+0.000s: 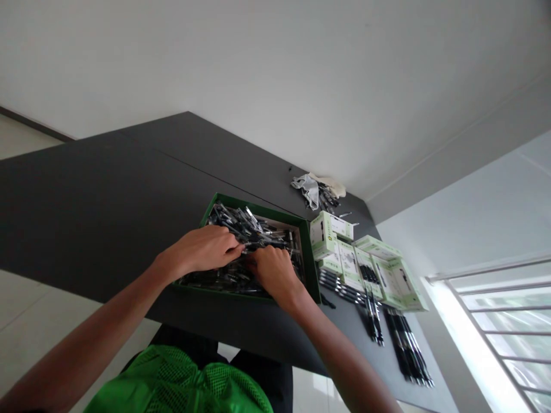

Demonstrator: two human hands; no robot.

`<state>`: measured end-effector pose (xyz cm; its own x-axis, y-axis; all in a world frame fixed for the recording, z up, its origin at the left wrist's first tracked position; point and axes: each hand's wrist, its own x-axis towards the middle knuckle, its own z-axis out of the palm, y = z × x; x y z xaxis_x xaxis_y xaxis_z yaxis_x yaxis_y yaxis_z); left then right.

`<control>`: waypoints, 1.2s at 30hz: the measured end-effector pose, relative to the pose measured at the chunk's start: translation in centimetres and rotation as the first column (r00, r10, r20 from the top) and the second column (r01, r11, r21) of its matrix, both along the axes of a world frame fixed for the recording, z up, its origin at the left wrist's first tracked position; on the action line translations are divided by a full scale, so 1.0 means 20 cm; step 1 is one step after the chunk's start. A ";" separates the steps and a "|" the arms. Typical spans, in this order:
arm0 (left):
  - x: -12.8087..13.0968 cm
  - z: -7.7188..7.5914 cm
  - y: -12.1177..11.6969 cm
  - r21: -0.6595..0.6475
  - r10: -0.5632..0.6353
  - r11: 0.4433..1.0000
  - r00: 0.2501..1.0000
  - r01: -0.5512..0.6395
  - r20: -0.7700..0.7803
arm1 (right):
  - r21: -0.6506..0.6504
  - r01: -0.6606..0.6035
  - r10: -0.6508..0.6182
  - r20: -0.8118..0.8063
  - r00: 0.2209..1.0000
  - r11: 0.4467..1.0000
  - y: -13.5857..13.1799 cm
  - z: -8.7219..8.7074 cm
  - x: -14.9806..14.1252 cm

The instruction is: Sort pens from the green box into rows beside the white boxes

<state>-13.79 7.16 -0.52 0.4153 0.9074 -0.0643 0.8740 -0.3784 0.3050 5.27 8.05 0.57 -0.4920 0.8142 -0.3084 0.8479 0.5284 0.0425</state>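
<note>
A green box (309, 258) full of loose, jumbled pens (241, 221) rests on the dark table in front of me. My left hand (215, 246) reaches over its left part, fingers closed in a pinch on a pen (248, 247). My right hand (275, 272) is just beside it, over the middle of the box. Its fingers curl down among the pens, and what they grip is hidden. Both hands nearly meet at the fingertips.
Right of the box stand light green and white cartons (323, 236), one open carton (394, 281) among them. Bundled pens (408, 347) lie in rows near the table's right end. White cloth gloves (307, 188) lie by more pens at the wall.
</note>
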 end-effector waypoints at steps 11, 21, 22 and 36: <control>0.00 -0.03 0.01 -0.077 -0.106 0.991 0.994 0.106 0.003 | 0.031 0.048 -0.048 -0.015 0.999 0.998 0.03 -0.04 -0.04; -0.01 -0.06 0.02 -0.041 -0.059 0.998 0.992 0.055 -0.109 | 0.007 0.066 -0.066 -0.047 0.997 0.998 0.04 -0.05 -0.05; -0.01 -0.06 0.02 -0.027 -0.051 0.998 0.993 0.048 -0.102 | 0.006 0.065 -0.064 -0.046 0.997 0.998 0.04 -0.05 -0.05; -0.03 -0.10 0.03 0.025 -0.031 0.999 0.996 0.033 -0.084 | 0.053 0.069 -0.060 -0.165 0.984 0.996 -0.01 0.04 0.05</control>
<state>-14.43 7.79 -2.53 0.4386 0.8955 -0.0760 0.8832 -0.4138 0.2208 6.22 7.89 1.46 -0.4776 0.8601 -0.1792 0.8783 0.4731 -0.0699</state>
